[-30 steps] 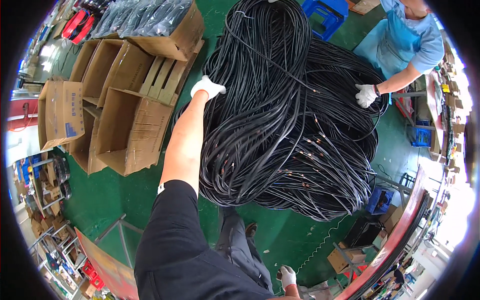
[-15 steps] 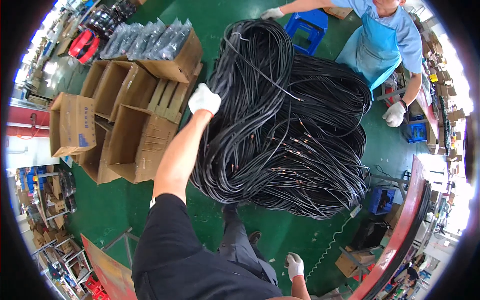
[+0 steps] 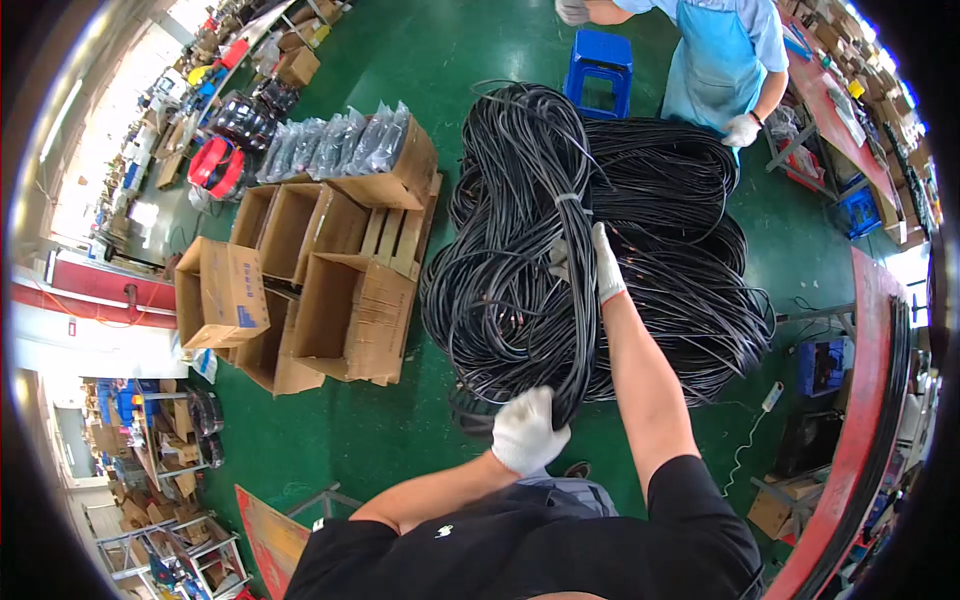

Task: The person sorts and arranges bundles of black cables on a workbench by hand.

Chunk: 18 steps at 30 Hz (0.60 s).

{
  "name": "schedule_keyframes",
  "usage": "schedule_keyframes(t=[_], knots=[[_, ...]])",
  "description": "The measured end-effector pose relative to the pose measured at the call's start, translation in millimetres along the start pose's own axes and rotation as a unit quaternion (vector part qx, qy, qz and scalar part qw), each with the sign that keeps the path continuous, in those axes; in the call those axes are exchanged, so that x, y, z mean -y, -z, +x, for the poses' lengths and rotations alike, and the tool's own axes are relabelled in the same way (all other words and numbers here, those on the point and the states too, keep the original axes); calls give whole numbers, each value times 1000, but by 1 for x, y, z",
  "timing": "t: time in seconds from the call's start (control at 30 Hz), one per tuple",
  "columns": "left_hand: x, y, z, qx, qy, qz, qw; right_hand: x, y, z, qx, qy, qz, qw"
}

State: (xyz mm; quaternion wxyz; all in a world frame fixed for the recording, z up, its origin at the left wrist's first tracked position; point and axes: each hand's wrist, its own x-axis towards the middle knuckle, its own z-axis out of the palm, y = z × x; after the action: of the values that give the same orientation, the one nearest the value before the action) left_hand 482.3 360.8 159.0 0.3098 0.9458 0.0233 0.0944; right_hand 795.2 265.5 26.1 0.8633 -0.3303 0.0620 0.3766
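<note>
A heap of coiled black cables [image 3: 520,320] lies on the green floor in front of me, with copper-coloured ends showing in places. Near its close end, my left hand [image 3: 530,432], in a white glove, is closed on the bottom of a thick cable bundle [image 3: 582,330]. My right hand [image 3: 607,268], gloved too, wraps round that bundle higher up, with fingertips showing on its left side. A pale tie [image 3: 568,198] circles the bundle above my right hand. More cable coils [image 3: 660,165] lie behind and to the right.
Open cardboard boxes [image 3: 330,300] stand on the left, one filled with grey bagged items [image 3: 340,145]. A blue stool [image 3: 600,72] is beyond the heap. A co-worker in a blue apron [image 3: 715,65] stands at the far right. A red-edged bench [image 3: 860,400] runs along the right.
My left hand has come from the heap's far left to its near end. My right hand has risen from my side onto the bundle. The view has shifted, and the co-worker's hands have moved.
</note>
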Motion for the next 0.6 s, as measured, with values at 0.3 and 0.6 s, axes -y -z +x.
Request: schedule_keyframes(t=[0.3,0.6], knots=[[-4,-7,-104,-13,-44,-101,994,17,-178,-143,14,-55,-66,996],[-112,5,-67,66,-291,-99,949,134,-107,-392,293,299,168,893]])
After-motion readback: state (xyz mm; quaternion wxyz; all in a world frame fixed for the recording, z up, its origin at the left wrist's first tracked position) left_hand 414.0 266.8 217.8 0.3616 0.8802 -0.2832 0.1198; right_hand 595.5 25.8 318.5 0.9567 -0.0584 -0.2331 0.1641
